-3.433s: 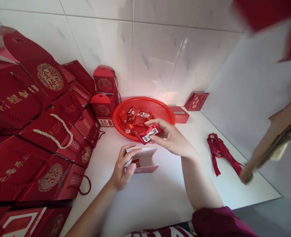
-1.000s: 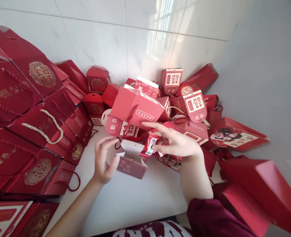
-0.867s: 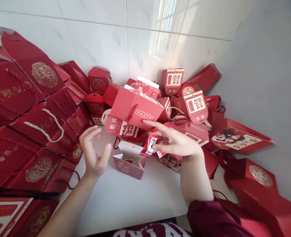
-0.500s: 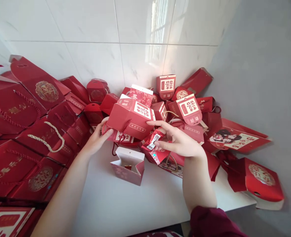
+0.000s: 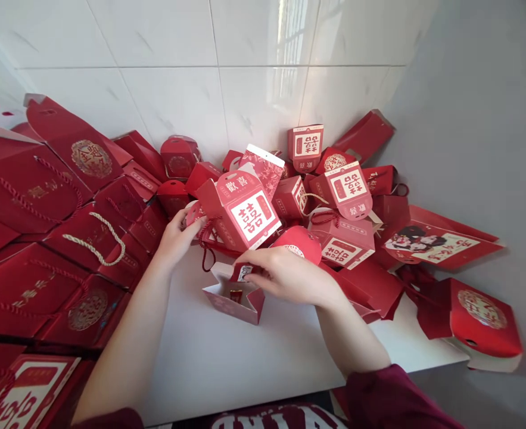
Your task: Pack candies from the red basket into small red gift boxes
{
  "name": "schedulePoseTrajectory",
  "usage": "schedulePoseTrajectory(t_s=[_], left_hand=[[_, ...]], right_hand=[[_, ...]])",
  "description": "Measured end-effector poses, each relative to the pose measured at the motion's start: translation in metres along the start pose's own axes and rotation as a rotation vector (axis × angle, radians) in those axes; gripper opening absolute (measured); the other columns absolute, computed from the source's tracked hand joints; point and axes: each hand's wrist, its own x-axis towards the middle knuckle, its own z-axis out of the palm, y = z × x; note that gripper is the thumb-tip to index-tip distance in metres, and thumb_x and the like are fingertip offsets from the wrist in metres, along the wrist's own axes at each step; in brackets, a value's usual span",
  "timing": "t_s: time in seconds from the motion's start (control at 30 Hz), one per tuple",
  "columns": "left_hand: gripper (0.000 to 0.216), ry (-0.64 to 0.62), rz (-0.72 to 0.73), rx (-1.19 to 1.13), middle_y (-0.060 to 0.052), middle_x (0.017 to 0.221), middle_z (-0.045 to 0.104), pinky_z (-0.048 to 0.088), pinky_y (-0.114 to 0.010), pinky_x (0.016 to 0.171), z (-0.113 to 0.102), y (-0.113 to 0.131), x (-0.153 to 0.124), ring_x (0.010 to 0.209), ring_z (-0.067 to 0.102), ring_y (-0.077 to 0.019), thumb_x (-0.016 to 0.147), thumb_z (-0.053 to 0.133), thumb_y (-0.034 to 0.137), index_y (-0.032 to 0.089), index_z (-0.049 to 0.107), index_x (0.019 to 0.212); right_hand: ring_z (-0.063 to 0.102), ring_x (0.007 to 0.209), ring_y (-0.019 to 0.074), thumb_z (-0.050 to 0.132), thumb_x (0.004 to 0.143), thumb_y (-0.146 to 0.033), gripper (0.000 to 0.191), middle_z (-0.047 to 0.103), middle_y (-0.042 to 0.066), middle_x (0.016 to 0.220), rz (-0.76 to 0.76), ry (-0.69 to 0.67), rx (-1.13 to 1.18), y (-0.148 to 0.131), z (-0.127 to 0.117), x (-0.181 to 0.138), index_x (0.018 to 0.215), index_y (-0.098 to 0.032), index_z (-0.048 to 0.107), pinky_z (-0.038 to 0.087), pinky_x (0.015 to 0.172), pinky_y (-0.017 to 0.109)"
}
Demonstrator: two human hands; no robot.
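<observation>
My left hand (image 5: 176,239) is closed on the left end of a red gift box (image 5: 247,211), which is tilted with its white label and gold-white characters toward me. My right hand (image 5: 285,274) pinches a small red wrapped packet (image 5: 243,272) with a white label, just above the mouth of an open pink-red paper box (image 5: 232,311). That paper box stands on the white table (image 5: 245,369), its pale inside showing. A small red and gold wrapped piece (image 5: 236,295) lies inside it. My right fingers partly cover the packet and the box's back edge.
Stacked red gift boxes with rope handles (image 5: 95,238) fill the left side. More red boxes (image 5: 347,182) are heaped along the tiled wall (image 5: 164,36) and to the right. One red box (image 5: 484,316) overhangs the table's right edge, near the grey wall (image 5: 477,119).
My right hand has moved down and left with the packet, from beside the heap to over the open paper box. The gift box in my left hand has turned to show its label more.
</observation>
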Motion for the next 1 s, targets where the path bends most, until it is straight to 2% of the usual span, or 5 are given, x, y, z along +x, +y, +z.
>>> schedulePoseTrajectory(t_s=[0.2,0.37,0.6,0.73,1.0], left_hand=[[0.057,0.015,-0.008,0.008,-0.008,0.112,0.071,0.055,-0.033,0.077,-0.001,0.001,-0.003,0.089,0.068,-0.0242,0.072,0.075,0.052,0.022,0.065,0.119],[0.058,0.029,-0.056,-0.025,-0.007,0.111,0.071,0.056,-0.031,0.072,-0.002,0.006,-0.007,0.088,0.068,-0.0236,0.071,0.076,0.052,0.024,0.065,0.12],[0.058,-0.006,-0.063,-0.184,-0.007,0.108,0.072,0.058,-0.03,0.064,0.016,0.031,-0.006,0.092,0.069,-0.0261,0.067,0.079,0.05,0.023,0.065,0.116],[0.055,-0.088,-0.031,-0.274,-0.01,0.105,0.072,0.059,-0.033,0.064,0.043,0.052,0.004,0.096,0.068,-0.0289,0.072,0.071,0.057,0.02,0.066,0.112],[0.053,-0.236,0.001,-0.309,-0.01,0.115,0.071,0.059,-0.04,0.076,0.084,0.057,0.019,0.107,0.065,-0.0308,0.077,0.068,0.057,0.024,0.064,0.119]], right_hand=[[0.068,0.087,0.0193,0.052,0.094,-0.017,0.033,0.072,0.003,0.106,0.033,-0.042,-0.07,-0.005,0.01,0.003,0.124,-0.027,0.06,0.047,0.07,0.028],[0.069,0.089,0.0189,0.057,0.095,-0.032,0.037,0.073,0.001,0.105,-0.004,-0.03,-0.007,-0.002,0.003,0.003,0.132,-0.03,0.055,0.05,0.073,0.028],[0.068,0.095,0.0167,0.05,0.098,-0.027,0.041,0.071,0.002,0.105,-0.094,0.35,0.113,0.015,-0.023,-0.003,0.138,-0.027,0.045,0.053,0.086,0.033],[0.067,0.091,0.0163,0.053,0.096,-0.029,0.039,0.07,0.003,0.101,-0.004,0.632,0.128,0.038,-0.038,-0.01,0.134,-0.025,0.047,0.055,0.078,0.031],[0.067,0.088,0.0176,0.051,0.093,-0.028,0.026,0.071,0.005,0.098,0.203,0.802,0.006,0.067,-0.053,-0.019,0.116,-0.019,0.061,0.053,0.078,0.032]])
